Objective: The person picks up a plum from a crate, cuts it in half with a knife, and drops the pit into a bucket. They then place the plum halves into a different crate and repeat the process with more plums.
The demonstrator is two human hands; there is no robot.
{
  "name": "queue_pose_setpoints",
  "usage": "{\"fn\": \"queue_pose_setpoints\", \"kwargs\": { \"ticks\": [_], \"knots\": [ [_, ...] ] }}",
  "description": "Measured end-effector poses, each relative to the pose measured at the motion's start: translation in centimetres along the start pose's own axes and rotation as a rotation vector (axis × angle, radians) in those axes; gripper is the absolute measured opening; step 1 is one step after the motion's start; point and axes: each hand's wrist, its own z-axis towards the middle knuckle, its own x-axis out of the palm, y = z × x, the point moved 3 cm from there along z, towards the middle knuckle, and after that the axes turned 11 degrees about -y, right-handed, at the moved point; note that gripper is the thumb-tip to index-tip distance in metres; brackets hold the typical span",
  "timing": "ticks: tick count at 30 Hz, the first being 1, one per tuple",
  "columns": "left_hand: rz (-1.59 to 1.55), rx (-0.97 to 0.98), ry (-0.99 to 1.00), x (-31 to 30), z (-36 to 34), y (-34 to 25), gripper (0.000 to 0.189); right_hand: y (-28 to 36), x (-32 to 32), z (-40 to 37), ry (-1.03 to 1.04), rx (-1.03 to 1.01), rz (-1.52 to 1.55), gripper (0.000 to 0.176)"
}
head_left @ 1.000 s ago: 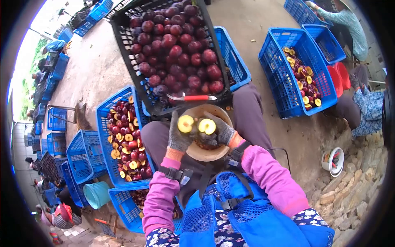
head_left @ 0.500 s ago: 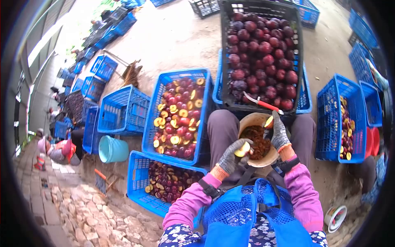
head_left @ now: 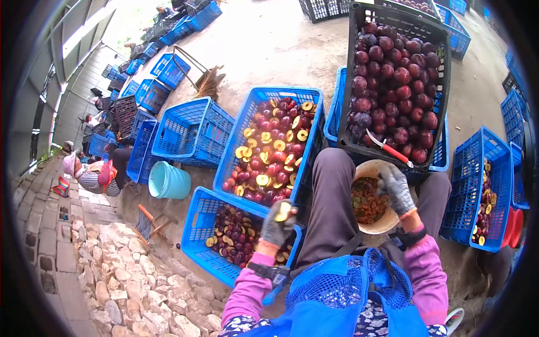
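Observation:
My left hand [head_left: 277,227], in a grey glove with an orange cuff, is closed on a cut plum half [head_left: 284,212] with yellow flesh showing. It is above the edge between two blue crates holding halved plums [head_left: 273,149]. My right hand [head_left: 397,191], gloved alike, hangs over the right side of a pale bucket [head_left: 372,226] between my knees. Its fingers curl downward; what they grip, if anything, is hidden. Reddish-brown pits and scraps [head_left: 366,202] lie inside the bucket. Ahead, a red-handled curved knife [head_left: 391,150] rests on whole dark plums [head_left: 397,78] in a black crate [head_left: 443,106].
A lower blue crate [head_left: 196,250] with plum halves stands at my left, near an unfilled blue crate [head_left: 188,129] and a turquoise bucket [head_left: 169,181]. Another blue crate [head_left: 461,168] is at right. A co-worker [head_left: 98,174] sits far left beyond the stones [head_left: 129,275].
My left hand has moved left, away from the bucket, carrying a plum half toward the crates. The plum half seen in my right hand no longer shows. The view has shifted left.

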Motion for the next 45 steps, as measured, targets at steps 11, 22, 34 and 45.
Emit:
{"fn": "queue_pose_setpoints", "kwargs": {
  "ticks": [11, 22, 34, 45],
  "knots": [
    [1.989, 0.299, -0.584, -21.4, 1.3, -8.6, 0.049, -1.0, -5.1, 3.6, -0.540, -0.358, -0.573, 0.008],
    [1.073, 0.714, 0.201, 16.5, 5.4, -6.4, 0.031, -2.1, -0.8, 9.3, -0.291, -0.371, -1.203, 0.027],
    [1.363, 0.617, -0.088, 27.6, 20.8, 5.2, 0.077, 2.6, -5.9, 4.6, -0.269, -0.145, -0.732, 0.015],
    [0.704, 0.343, 0.210, 25.9, 17.1, 5.5, 0.052, 0.0, -6.5, -1.5, -0.239, 0.289, 0.093, 0.021]
  ]
}}
